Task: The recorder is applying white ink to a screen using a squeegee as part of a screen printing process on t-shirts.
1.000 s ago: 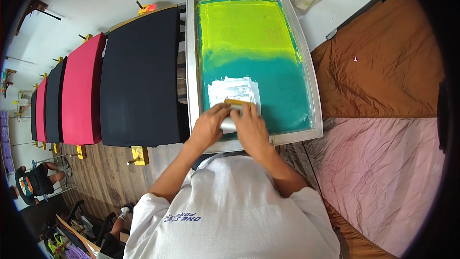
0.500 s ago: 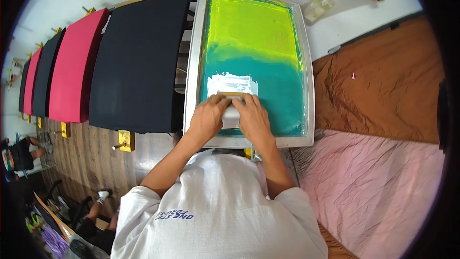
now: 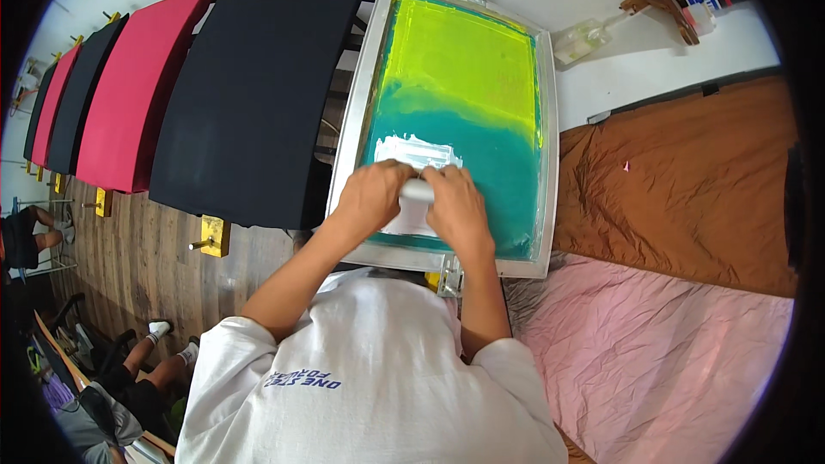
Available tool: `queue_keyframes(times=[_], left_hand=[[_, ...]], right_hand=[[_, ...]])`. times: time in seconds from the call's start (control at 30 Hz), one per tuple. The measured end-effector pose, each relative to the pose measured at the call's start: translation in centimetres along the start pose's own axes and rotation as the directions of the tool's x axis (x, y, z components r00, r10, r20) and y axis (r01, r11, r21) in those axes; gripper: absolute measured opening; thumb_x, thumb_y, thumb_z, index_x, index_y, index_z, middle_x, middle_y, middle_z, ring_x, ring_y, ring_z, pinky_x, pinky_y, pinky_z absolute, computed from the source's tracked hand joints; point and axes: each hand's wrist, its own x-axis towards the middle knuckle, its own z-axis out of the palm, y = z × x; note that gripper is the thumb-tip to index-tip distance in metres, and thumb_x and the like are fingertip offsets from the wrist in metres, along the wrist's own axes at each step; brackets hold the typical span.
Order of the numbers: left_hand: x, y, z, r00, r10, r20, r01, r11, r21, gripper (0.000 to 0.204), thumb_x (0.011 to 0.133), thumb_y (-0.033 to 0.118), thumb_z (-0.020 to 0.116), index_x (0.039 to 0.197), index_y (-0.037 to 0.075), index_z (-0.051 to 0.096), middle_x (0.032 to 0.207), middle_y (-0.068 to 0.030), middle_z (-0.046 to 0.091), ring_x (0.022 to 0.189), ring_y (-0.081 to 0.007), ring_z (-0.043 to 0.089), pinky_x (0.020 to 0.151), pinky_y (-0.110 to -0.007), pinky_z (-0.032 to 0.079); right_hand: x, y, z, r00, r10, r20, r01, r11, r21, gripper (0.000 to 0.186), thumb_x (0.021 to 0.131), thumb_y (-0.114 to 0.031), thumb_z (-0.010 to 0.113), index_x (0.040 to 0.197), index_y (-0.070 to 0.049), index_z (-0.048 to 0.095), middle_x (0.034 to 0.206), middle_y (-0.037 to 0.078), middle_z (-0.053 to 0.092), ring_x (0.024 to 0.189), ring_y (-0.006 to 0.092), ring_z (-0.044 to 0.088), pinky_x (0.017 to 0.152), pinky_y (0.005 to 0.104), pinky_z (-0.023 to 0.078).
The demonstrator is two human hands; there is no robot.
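Observation:
Both my hands are closed over a whitish squeegee point(image 3: 418, 190) near the front of a screen-printing frame. My left hand point(image 3: 374, 193) grips its left end and my right hand point(image 3: 457, 202) its right end, thumbs close together at the middle. White ink point(image 3: 416, 151) lies on the mesh just beyond my fingers, and a white patch shows between my wrists. The screen point(image 3: 354, 120) has a pale metal rim. Its mesh is teal in the near half and yellow-green in the far half. My hands and the squeegee hide part of the mesh.
To the left, black point(image 3: 249, 103) and red point(image 3: 142, 90) cloth-covered boards stand in a row with yellow brackets point(image 3: 215, 236). Brown cloth point(image 3: 679, 189) and pink cloth point(image 3: 644, 352) lie to the right. A metal hinge clamp point(image 3: 450, 277) sits at the screen's front edge. People's legs show at lower left.
My view has turned slightly, so the screen appears tilted. Both hands keep hold of the squeegee, which has tipped: its tan top edge showed before, and now a rounded whitish face shows.

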Motion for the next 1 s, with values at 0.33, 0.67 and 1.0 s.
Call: queue_keyframes(times=[0.33,0.67,1.0], left_hand=[[-6.7,1.0,1.1,0.995,0.099,0.024,-0.098,0.994,-0.050,0.033,0.072,-0.007,0.060,0.103,0.002,0.065,0.107,-0.0163,0.065,0.089,-0.0348,0.067,0.077,-0.042,0.056],[0.6,0.0,-0.4,1.000,0.014,0.002,-0.014,1.000,0.010,0.037,0.070,-0.006,0.062,0.105,0.004,0.069,0.096,-0.0169,0.069,0.085,-0.0370,0.067,0.075,-0.044,0.055],[-6.9,1.8,0.5,0.989,0.057,0.138,-0.055,0.998,-0.019,0.052,0.066,-0.008,0.063,0.116,0.006,0.065,0.112,-0.0155,0.067,0.096,-0.0367,0.066,0.082,-0.043,0.056]], right_hand=[[-6.6,-1.0,2.0,0.998,0.014,0.059,-0.021,0.993,0.119,0.041,0.066,0.005,0.066,0.105,-0.004,0.060,0.102,0.015,0.060,0.102,0.0378,0.057,0.086,0.0467,0.050],[0.9,0.7,-0.7,0.993,0.051,0.107,-0.057,0.997,0.058,0.034,0.071,0.003,0.061,0.104,-0.005,0.063,0.101,0.018,0.063,0.100,0.0399,0.059,0.084,0.0483,0.050],[-6.4,-0.2,1.3,0.996,0.004,0.086,-0.017,0.988,0.153,0.047,0.067,0.006,0.062,0.112,-0.006,0.063,0.111,0.015,0.061,0.108,0.0362,0.056,0.088,0.0452,0.051]])
